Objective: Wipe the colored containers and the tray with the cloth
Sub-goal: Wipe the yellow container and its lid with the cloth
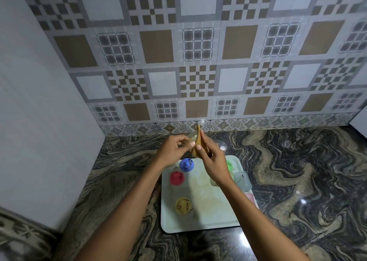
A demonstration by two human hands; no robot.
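Observation:
A pale tray (206, 219) lies on the marbled counter. On it stand a blue container (186, 164), a red container (176, 178), a yellow container (183, 205) and a green container (230, 165), partly hidden by my right wrist. Above the tray's far edge, my left hand (172, 151) holds a clear container (193, 138) with its fingertips. My right hand (213, 162) presses a tan cloth (197, 143) against that container. A clear pale-blue container (243, 180) sits at the tray's right edge.
The dark swirled stone counter (307, 171) stretches right of the tray. A patterned tiled wall (198, 71) rises behind it, and a plain white panel (39, 121) closes off the left. Something pink (250, 198) peeks out at the tray's right edge.

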